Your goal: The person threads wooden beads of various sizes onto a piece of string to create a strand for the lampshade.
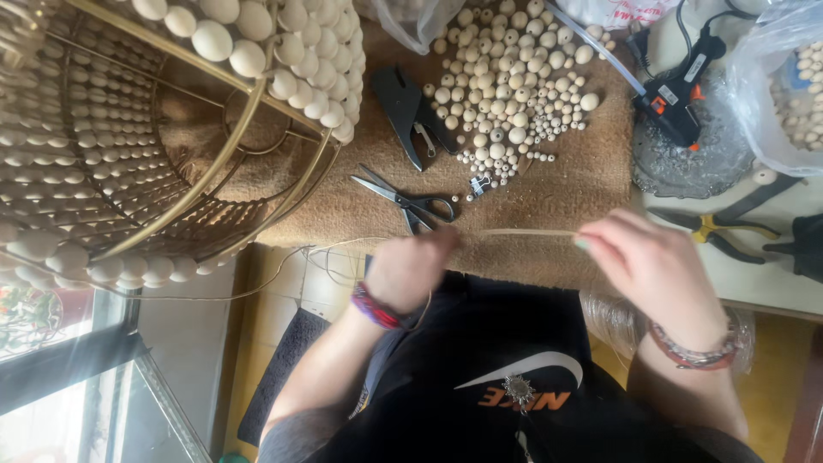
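A pale cord (pixel 523 232) was stretched taut between the two hands, running level just above the near edge of the worktop (pixel 549 193); pulled straight like that, it would take a bead without sagging. The left hand (pixel 410 267), blurred, was closed around one end of it, and the slack trailed off toward 9 o'clock in a thin loop. The right hand (pixel 647 261) pinched the other end between fingertips, the rest of the fingers loosely curled.

At 12 o'clock from the cord lay black-handled scissors (pixel 407 201), blades apart, and beyond them a black plier-like tool (pixel 411 111) beside a heap of wooden beads (pixel 506 73) (all within easy reach). A glue gun (pixel 677 94) rested at 1 o'clock on a glass plate, with yellow-handled pliers (pixel 716 230) at 3 o'clock. At 10 o'clock stood a gold wire frame (pixel 214 154) hung with rows of beads.
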